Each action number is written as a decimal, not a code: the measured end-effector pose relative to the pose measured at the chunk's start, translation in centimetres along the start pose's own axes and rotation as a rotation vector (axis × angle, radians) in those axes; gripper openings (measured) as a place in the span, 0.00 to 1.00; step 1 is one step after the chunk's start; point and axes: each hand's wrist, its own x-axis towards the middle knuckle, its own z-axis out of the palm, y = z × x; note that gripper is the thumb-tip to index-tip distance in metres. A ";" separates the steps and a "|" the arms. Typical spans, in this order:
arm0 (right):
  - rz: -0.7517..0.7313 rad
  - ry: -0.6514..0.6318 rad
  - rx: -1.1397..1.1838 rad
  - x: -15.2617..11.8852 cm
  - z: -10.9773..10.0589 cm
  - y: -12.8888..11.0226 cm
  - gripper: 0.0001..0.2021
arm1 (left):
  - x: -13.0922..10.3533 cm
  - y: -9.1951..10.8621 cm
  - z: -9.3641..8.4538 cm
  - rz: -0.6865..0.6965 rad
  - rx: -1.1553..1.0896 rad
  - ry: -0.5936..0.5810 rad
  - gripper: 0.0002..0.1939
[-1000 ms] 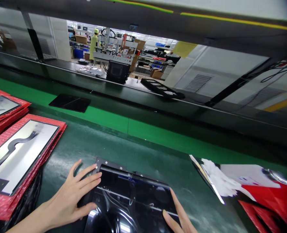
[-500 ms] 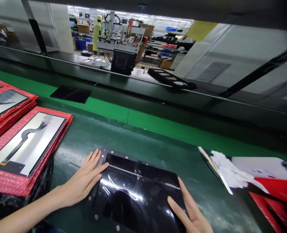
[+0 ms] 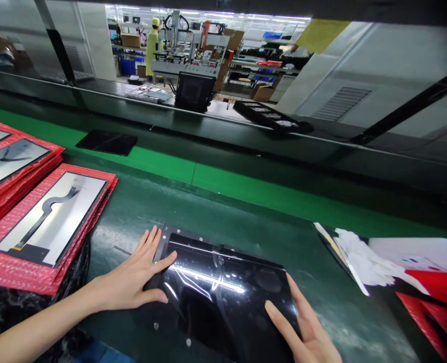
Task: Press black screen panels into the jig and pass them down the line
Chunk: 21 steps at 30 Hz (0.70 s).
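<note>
A glossy black screen panel (image 3: pixel 223 297) lies in front of me on a dark plate with small pale round dots along its edge (image 3: pixel 163 247). My left hand (image 3: pixel 143 272) rests with fingers stretched out at the panel's left side, thumb and index fingertip on or close to the glossy face. At the right side my right hand (image 3: pixel 302 322) grips the panel, thumb on top and the other fingers along its right edge. That edge looks slightly raised. Light streaks and smudge-like spots show on the surface.
Left stand stacks of red bubble-wrap sleeves (image 3: pixel 15 272) with a silver-backed display panel (image 3: pixel 72 212) on top. A black panel (image 3: pixel 108 142) lies on the green belt (image 3: pixel 170 166). White cloth-like material (image 3: pixel 363 257) and red sleeves (image 3: pixel 423 322) are at right. A person (image 3: pixel 152 48) stands far back.
My left thumb has spread away from the index finger. The panel's glare streaks have shifted, while the right hand keeps its hold. The whole view has moved slightly.
</note>
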 end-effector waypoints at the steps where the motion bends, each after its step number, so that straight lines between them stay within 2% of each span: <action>1: 0.018 -0.005 0.013 0.3 -0.1 0.4 0.40 | 0.1 0.0 -0.1 -0.002 0.013 -0.005 0.42; 4: -0.073 0.004 -0.033 1.3 -0.6 1.6 0.38 | 0.3 0.1 -0.2 -0.005 0.072 0.009 0.43; 7: -0.327 0.027 -0.259 2.3 -1.7 2.1 0.26 | 0.4 0.2 0.4 0.005 0.162 0.042 0.43; 9: -0.472 -0.011 -0.390 2.7 -2.6 2.2 0.19 | 0.3 0.0 1.1 0.010 0.239 0.079 0.44; 12: -0.632 -0.064 -0.551 3.3 -3.6 2.2 0.13 | 0.1 -0.8 2.6 0.023 0.329 0.161 0.43; 16: -0.734 -0.067 -0.784 4.7 -4.3 1.8 0.16 | 0.5 -1.9 4.5 0.062 0.357 0.295 0.38; 21: -0.865 -0.124 -1.014 6.5 -4.6 1.2 0.25 | 2.6 -1.6 5.1 -0.047 0.385 0.460 0.37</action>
